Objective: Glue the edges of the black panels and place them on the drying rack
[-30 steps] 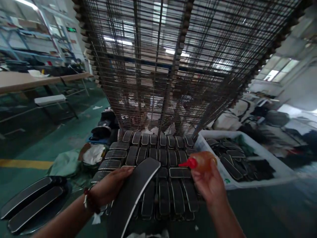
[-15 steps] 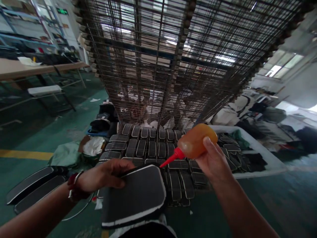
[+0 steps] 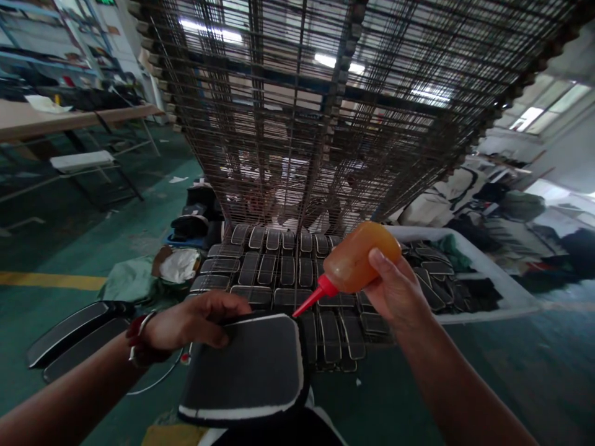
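My left hand point(image 3: 198, 322) grips a dark grey padded panel point(image 3: 246, 365) by its upper left edge, thumb on the face. The panel has rounded corners and a pale strip along its border, and it lies tilted above my lap. In my right hand point(image 3: 395, 288) is a squeeze bottle point(image 3: 362, 257) of amber liquid, fingers wrapped round its base. Its red nozzle point(image 3: 310, 298) points down and left, with the tip at the panel's upper right corner. Whether liquid is coming out, I cannot tell.
A tall wire rack point(image 3: 297, 124) leans overhead, with rows of similar panels point(image 3: 267, 269) on its lower part. A white-rimmed bin point(image 3: 502, 306) of panels stands right. Two more panels point(image 3: 83, 334) lie left, near a green cloth bundle point(image 3: 130, 279). A table point(image 3: 93, 118) stands farther back.
The nozzle tip has shifted slightly left and down along the panel's upper right corner. The panel has turned a little and moved slightly left; both hands keep their holds.
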Available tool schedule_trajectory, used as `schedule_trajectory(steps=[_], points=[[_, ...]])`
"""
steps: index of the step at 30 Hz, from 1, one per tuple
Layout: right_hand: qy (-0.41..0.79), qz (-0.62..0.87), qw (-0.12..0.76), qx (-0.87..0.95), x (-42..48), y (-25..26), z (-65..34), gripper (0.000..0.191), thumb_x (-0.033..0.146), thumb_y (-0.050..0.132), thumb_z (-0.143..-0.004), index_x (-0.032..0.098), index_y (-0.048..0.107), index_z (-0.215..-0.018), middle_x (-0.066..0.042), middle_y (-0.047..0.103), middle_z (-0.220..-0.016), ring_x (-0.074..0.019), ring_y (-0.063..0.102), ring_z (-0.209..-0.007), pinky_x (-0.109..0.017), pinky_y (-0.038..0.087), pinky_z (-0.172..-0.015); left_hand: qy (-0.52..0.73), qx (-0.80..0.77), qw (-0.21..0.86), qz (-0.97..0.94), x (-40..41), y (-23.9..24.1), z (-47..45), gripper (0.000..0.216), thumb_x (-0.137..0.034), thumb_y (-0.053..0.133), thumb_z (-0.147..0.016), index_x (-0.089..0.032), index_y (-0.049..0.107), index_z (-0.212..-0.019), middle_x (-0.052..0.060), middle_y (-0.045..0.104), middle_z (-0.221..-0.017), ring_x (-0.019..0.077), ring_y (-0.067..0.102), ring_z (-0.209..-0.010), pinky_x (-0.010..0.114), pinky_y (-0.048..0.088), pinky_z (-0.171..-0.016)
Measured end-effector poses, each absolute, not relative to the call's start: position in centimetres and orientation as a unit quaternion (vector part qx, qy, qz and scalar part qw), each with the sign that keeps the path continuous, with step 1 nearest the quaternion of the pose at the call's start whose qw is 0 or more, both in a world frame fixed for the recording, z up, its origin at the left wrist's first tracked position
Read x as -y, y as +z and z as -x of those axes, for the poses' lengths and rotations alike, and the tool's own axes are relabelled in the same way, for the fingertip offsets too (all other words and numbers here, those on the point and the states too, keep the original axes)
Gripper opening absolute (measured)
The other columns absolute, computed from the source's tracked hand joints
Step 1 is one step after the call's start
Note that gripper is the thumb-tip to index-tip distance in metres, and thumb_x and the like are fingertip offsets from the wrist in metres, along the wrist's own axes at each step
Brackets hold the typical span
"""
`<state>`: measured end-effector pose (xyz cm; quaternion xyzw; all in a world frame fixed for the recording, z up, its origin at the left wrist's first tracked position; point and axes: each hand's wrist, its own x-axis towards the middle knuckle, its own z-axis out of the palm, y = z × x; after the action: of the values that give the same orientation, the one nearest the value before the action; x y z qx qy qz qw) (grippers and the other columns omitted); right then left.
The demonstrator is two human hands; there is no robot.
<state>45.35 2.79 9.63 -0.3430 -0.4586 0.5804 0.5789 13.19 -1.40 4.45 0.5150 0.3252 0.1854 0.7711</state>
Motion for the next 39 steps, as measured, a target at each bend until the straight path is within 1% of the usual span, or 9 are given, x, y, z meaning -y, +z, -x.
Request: schedule_trajectory(steps=[4, 9, 15, 19, 25, 30, 33, 36, 39], points=[[0.582, 0.35, 0.571, 0.461, -3.0, 9.7, -45.0, 0.051, 0.048, 0.085, -0.072, 0.024, 0.064, -0.111, -0.003, 0.069, -0.082, -0.0218, 0.067, -0.069, -0.022, 0.047, -0.04, 0.183, -0.336, 0.765, -0.517, 1.1, 4.2, -13.0, 0.033, -0.023, 0.076, -0.066, -0.019, 0.076, -0.099, 0.004, 0.075, -0.092, 0.0167, 0.066, -0.079, 0.023, 0.048, -0.07], [0.581, 0.343, 0.571, 0.467, -3.3, 9.5, -44.7, 0.039, 0.046, 0.085, -0.071, 0.023, 0.065, -0.097, 0.0, 0.064, -0.08, -0.0159, 0.061, -0.06, -0.022, 0.047, -0.041, 0.176, -0.343, 0.763, -0.519, 0.8, 4.1, -12.8, 0.031, -0.022, 0.075, -0.065, -0.017, 0.077, -0.095, 0.004, 0.074, -0.086, 0.0163, 0.065, -0.074, 0.023, 0.047, -0.066], [0.565, 0.36, 0.574, 0.471, -3.5, 9.2, -45.0, 0.043, 0.048, 0.086, -0.069, 0.024, 0.066, -0.098, -0.001, 0.065, -0.083, -0.0154, 0.06, -0.063, -0.025, 0.052, -0.05, 0.179, -0.333, 0.772, -0.51, 0.4, 4.0, -12.6, 0.028, -0.024, 0.076, -0.066, -0.018, 0.076, -0.093, 0.003, 0.074, -0.084, 0.016, 0.065, -0.074, 0.023, 0.048, -0.067], [0.57, 0.365, 0.567, 0.469, -3.4, 8.9, -45.2, 0.041, 0.049, 0.084, -0.071, 0.024, 0.065, -0.098, 0.0, 0.065, -0.079, -0.0154, 0.059, -0.058, -0.024, 0.047, -0.043, 0.188, -0.333, 0.775, -0.502, 0.0, 4.0, -12.5, 0.028, -0.023, 0.075, -0.067, -0.019, 0.077, -0.094, 0.003, 0.075, -0.087, 0.017, 0.067, -0.075, 0.024, 0.05, -0.069], [0.583, 0.362, 0.575, 0.445, -3.2, 8.5, -45.5, 0.059, 0.045, 0.085, -0.072, 0.027, 0.061, -0.122, -0.001, 0.067, -0.081, -0.0219, 0.066, -0.071, -0.023, 0.046, -0.043, 0.203, -0.331, 0.777, -0.497, -0.7, 3.9, -12.6, 0.025, -0.021, 0.075, -0.068, -0.019, 0.077, -0.092, 0.002, 0.076, -0.084, 0.0162, 0.067, -0.072, 0.022, 0.05, -0.066], [0.574, 0.369, 0.59, 0.43, -2.9, 8.2, -45.8, 0.059, 0.043, 0.086, -0.071, 0.026, 0.061, -0.123, -0.002, 0.07, -0.087, -0.0217, 0.067, -0.076, -0.031, 0.056, -0.059, 0.223, -0.325, 0.782, -0.484, -1.0, 3.4, -12.4, 0.025, -0.022, 0.076, -0.069, -0.02, 0.077, -0.094, 0.003, 0.077, -0.085, 0.0164, 0.069, -0.072, 0.022, 0.051, -0.065], [0.576, 0.376, 0.593, 0.419, -2.8, 8.0, -46.0, 0.058, 0.044, 0.087, -0.07, 0.026, 0.063, -0.12, -0.001, 0.069, -0.086, -0.0206, 0.067, -0.073, -0.032, 0.057, -0.062, 0.235, -0.331, 0.78, -0.476, -1.3, 3.1, -12.3, 0.025, -0.022, 0.076, -0.068, -0.019, 0.076, -0.093, 0.004, 0.077, -0.086, 0.0169, 0.069, -0.072, 0.022, 0.051, -0.065], [0.573, 0.38, 0.603, 0.404, -2.7, 7.7, -46.0, 0.058, 0.042, 0.089, -0.068, 0.025, 0.064, -0.118, -0.001, 0.07, -0.086, -0.0197, 0.066, -0.071, -0.03, 0.057, -0.06, 0.246, -0.342, 0.779, -0.465, -1.6, 2.7, -12.1, 0.028, -0.021, 0.076, -0.068, -0.018, 0.077, -0.095, 0.006, 0.078, -0.09, 0.0192, 0.07, -0.076, 0.024, 0.053, -0.067], [0.568, 0.382, 0.609, 0.401, -2.5, 7.5, -46.0, 0.058, 0.043, 0.088, -0.069, 0.026, 0.064, -0.12, -0.001, 0.069, -0.081, -0.0198, 0.066, -0.063, -0.028, 0.054, -0.05, 0.263, -0.347, 0.781, -0.449, -1.7, 2.4, -12.0, 0.032, -0.02, 0.077, -0.067, -0.019, 0.077, -0.099, 0.006, 0.078, -0.092, 0.0193, 0.071, -0.077, 0.023, 0.054, -0.067]])
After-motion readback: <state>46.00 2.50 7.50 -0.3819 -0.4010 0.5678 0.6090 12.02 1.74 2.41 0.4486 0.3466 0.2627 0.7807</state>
